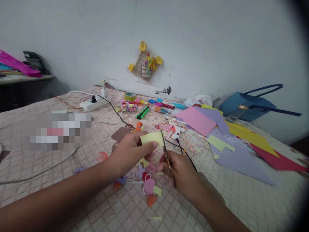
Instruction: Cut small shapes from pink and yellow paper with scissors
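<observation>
Between thumb and fingers, my left hand pinches a small pale yellow-green paper piece. My right hand is closed around the handles of a pair of scissors, whose blades point away from me at the paper's right edge. Whether the blades are cutting into it I cannot tell. Below the hands lie a pink paper circle with white string, a lilac paper flower, an orange paper piece and several small scraps.
Beyond the hands are a green cutter, a glue gun and a roll of tape. A power strip with cables stands at the left. Coloured sheets, including a pink sheet, and a blue bag lie at the right.
</observation>
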### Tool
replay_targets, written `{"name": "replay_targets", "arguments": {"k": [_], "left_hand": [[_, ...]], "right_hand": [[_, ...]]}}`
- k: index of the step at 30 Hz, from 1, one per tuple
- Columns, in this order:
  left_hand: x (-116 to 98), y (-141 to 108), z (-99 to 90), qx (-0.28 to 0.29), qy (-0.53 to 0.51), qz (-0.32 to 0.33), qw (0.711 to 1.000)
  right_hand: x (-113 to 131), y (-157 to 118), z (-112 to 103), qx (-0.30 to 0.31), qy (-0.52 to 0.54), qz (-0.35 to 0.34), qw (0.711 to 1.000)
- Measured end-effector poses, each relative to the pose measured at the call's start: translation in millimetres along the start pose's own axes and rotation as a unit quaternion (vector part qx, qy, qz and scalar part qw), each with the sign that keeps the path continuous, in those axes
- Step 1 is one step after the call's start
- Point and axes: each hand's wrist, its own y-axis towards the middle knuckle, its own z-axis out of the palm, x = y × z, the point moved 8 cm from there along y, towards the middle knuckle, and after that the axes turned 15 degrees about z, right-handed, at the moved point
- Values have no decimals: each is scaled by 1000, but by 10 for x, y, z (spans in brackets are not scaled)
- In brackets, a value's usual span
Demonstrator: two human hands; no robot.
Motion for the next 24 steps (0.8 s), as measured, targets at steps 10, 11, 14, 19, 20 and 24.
{"name": "replay_targets", "arguments": {"k": [10,11,14,19,20,24], "left_hand": [[38,13,-1,-10,-44,13,999],[29,12,-4,-13,-45,15,999],[4,8,0,-10,-41,19,999],[-1,4,1,-11,-45,16,999],[-2,5,1,-11,-47,18,999],[-7,9,-39,-23,-48,26,998]], "right_hand": [[-46,56,4,-26,1,-5,1000],[-53,58,0,-27,2,-4,1000],[-61,51,-11,-29,2,-6,1000],[-59,47,-1,-11,39,3,999],[-58,53,-12,-11,59,5,998],[-125,61,-217,-58,197,-4,979]]}}
